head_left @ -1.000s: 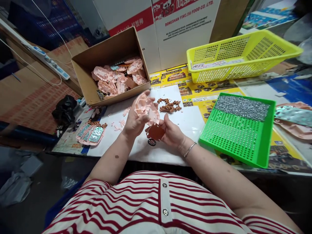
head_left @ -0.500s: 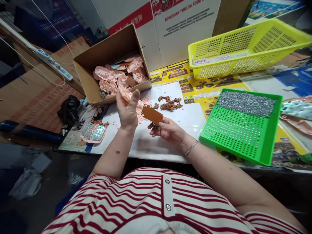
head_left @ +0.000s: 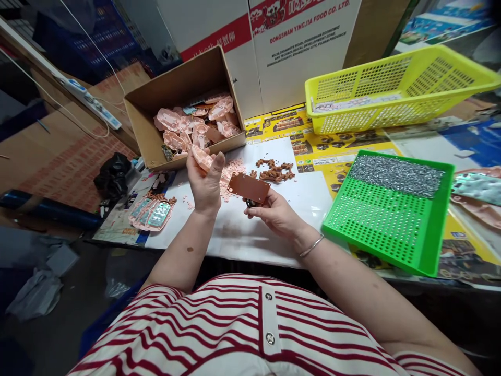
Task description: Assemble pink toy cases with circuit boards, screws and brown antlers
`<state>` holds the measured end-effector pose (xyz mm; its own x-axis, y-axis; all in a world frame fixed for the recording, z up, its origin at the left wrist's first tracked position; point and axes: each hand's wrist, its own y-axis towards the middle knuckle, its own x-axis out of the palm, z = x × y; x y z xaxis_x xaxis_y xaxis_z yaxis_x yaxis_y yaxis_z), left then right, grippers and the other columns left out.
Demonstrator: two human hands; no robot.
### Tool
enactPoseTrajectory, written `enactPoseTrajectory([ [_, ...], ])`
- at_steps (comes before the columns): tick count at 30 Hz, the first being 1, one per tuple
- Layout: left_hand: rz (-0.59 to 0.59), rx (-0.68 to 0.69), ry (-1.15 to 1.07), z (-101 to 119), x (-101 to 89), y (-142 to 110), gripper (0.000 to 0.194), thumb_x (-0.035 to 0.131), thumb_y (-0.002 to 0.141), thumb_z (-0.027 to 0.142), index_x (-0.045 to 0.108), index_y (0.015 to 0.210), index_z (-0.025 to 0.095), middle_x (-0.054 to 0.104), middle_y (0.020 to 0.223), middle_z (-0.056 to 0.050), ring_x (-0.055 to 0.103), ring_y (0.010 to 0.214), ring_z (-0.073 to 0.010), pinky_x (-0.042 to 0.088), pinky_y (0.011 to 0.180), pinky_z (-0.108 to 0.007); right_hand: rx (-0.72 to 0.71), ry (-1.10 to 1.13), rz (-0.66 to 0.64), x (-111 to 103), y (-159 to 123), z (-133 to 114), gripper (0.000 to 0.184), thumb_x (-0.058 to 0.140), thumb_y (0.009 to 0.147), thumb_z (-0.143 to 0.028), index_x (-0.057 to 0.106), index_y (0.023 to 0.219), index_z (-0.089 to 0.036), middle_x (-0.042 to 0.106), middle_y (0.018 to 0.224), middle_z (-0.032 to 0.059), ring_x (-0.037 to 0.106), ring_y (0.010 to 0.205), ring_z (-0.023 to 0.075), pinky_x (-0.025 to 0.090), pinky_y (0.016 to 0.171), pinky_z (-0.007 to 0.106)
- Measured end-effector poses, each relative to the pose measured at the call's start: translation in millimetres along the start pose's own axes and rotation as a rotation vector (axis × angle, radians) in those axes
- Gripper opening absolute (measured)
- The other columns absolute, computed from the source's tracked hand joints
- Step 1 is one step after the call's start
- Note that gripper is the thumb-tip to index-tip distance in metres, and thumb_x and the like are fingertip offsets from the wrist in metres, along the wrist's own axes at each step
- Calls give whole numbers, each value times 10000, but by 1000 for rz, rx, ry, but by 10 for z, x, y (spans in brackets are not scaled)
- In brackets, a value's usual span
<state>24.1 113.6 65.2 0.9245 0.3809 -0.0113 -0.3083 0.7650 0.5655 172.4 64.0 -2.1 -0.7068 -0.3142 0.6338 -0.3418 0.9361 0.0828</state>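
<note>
My left hand (head_left: 205, 183) is raised above the white sheet (head_left: 242, 230), its fingers closed around a pink plastic piece (head_left: 201, 156) just in front of the open cardboard box (head_left: 146, 130). My right hand (head_left: 274, 211) pinches a flat brown rectangular plate (head_left: 248, 187) by its near edge, holding it level beside the left hand. A small dark part shows under the plate at the fingertips. Pink crumbs (head_left: 230, 175) and a heap of small brown parts (head_left: 276, 171) lie on the sheet behind the hands.
The box holds several pink plastic pieces (head_left: 195, 125). A green perforated tray (head_left: 385, 214) with a band of small metal parts (head_left: 397, 175) sits to the right. Behind it stands a yellow basket (head_left: 391, 89). Blister packs (head_left: 151, 214) lie at the left.
The left hand pulled the pink piece away from the brown plate and lifted it toward the box. The right hand kept the plate and turned it flat.
</note>
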Motion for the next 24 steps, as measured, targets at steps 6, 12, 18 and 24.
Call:
enactPoseTrajectory([
  [6, -54, -62, -214, 40, -86, -49, 826, 859, 618, 672, 606, 1302, 283, 634, 1236, -74, 672, 1123, -214, 535, 1028, -346, -194, -273, 80, -93, 61, 67, 323, 863, 671, -328, 696, 909, -190, 698, 737, -17, 638, 658, 124, 577, 631, 283],
  [12, -375, -203, -466, 194, -386, -106, 962, 763, 551, 845, 609, 1319, 286, 689, 1192, -103, 659, 1193, -329, 584, 947, -430, -1017, -1075, 20, -73, -188, -108, 250, 558, 908, -79, 674, 1098, -192, 769, 1071, 106, 739, 954, 189, 628, 780, 330],
  [18, -560, -472, -587, 185, -532, -160, 1120, 738, 423, 918, 629, 1301, 232, 719, 1108, -117, 660, 1187, -385, 609, 871, -437, -1397, -1393, -52, 46, -420, -457, 305, 668, 868, -48, 669, 1139, -188, 691, 1092, 116, 675, 1009, 195, 619, 827, 337],
  [24, -884, -682, -612, 126, -383, -396, 1011, 796, 461, 847, 701, 1197, 160, 731, 1053, -139, 720, 909, -296, 597, 759, -371, -1279, -1524, -12, 125, -406, -512, 271, 625, 891, -46, 660, 1094, -224, 726, 1029, 72, 651, 943, 198, 552, 853, 372],
])
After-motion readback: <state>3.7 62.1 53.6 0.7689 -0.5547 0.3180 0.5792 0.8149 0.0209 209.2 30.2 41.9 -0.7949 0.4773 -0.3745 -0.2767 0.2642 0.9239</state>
